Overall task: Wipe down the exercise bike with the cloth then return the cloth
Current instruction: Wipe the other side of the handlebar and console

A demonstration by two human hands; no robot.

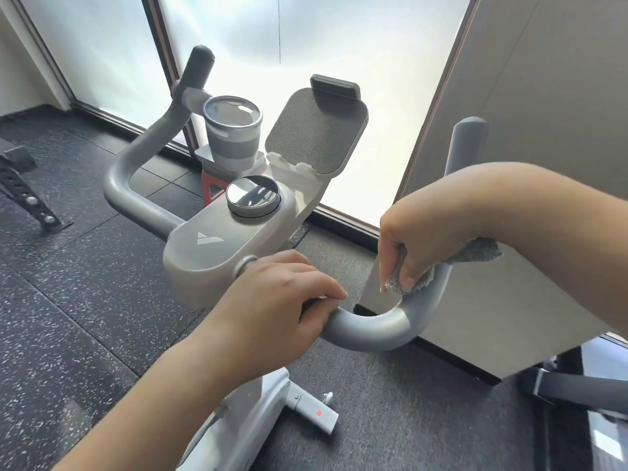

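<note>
Speckled black rubber flooring [68, 300] and frosted glass panels [339, 35] surround us as we stand over the exercise bike [217, 253]. We judge we are mid-wipe, working on the right handlebar [384, 329]. Our right hand [424, 239] grips the grey cloth [407, 282], fingers curled round it and pressing it onto the bar where the tube turns upward; a flap of cloth sticks out past the wrist. Our left hand [289, 300] clasps the inner stretch of the same bar beside the console [224, 239], steadying it.

That bar runs out rightward from the console, bends, then rises toward its dark grip end [470, 130], so its long axis there points up and away from us. Next, we think the cloth should slide up along that rise to the grip end, keeping the wrap snug. The left handlebar [136, 171], cup holder [234, 134] and tablet rest [316, 130] look yet to be wiped, and the cloth is not yet returned.
</note>
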